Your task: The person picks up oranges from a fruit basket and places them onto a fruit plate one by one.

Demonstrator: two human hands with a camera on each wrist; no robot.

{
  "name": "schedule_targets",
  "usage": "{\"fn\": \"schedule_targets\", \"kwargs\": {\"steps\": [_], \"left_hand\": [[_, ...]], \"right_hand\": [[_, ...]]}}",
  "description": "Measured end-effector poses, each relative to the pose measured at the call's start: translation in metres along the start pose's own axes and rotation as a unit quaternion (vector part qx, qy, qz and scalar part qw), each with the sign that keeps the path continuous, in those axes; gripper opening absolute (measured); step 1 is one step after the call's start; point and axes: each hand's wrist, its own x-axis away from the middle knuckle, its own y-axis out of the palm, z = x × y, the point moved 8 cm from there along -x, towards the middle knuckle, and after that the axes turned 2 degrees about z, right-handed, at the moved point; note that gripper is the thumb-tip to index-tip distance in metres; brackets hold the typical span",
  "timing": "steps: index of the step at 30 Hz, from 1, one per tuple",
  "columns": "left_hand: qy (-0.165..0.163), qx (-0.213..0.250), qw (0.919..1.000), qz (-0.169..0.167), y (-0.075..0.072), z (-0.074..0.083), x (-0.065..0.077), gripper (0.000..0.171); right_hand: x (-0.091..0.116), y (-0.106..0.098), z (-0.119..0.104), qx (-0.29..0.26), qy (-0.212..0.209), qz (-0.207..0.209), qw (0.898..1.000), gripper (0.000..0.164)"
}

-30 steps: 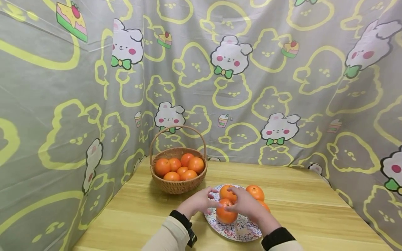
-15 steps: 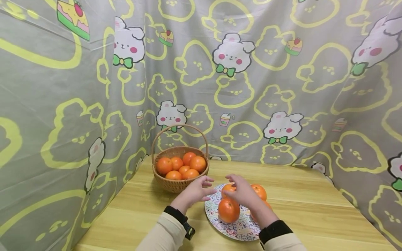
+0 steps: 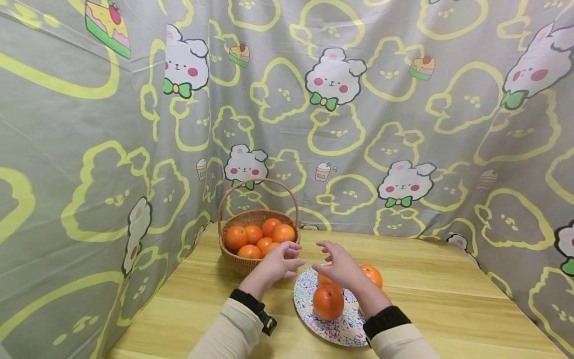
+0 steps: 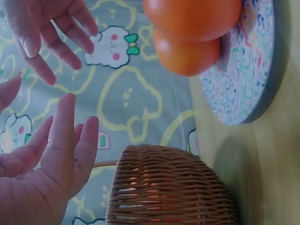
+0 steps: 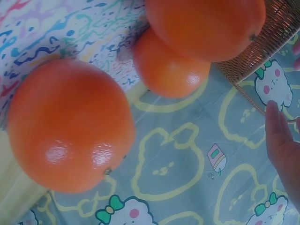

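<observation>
Glossy round orange fruit (image 3: 329,301) toward the left edge of a multicoloured round plate (image 3: 347,334), another such fruit (image 5: 70,126) whole only from the right wrist, wide-spread right hand (image 3: 343,267) partly covering it from the head, left hand (image 3: 274,263) also wide, fruit-filled brown wicker basket (image 3: 239,264) near the wooden desk's far-left corner, grey cartoon-printed curtain (image 3: 390,30)

Reads bright, even in head view, stretched near edges. Goes dimmer, bluish, hazy in wrist views. Shows twin glare spots on nearest orange (image 5: 71,125), soft shadows on table (image 4: 276,168). Probably lit from overhead.
</observation>
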Motion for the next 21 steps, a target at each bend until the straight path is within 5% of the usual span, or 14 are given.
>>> {"fn": "schedule_targets", "kwargs": {"steps": [21], "left_hand": [[0.018, 0.007, 0.9998, 0.008, -0.022, 0.018, -0.006, 0.041]], "right_hand": [[-0.018, 0.004, -0.014, -0.016, -0.015, -0.004, 1.000, 0.066]]}}
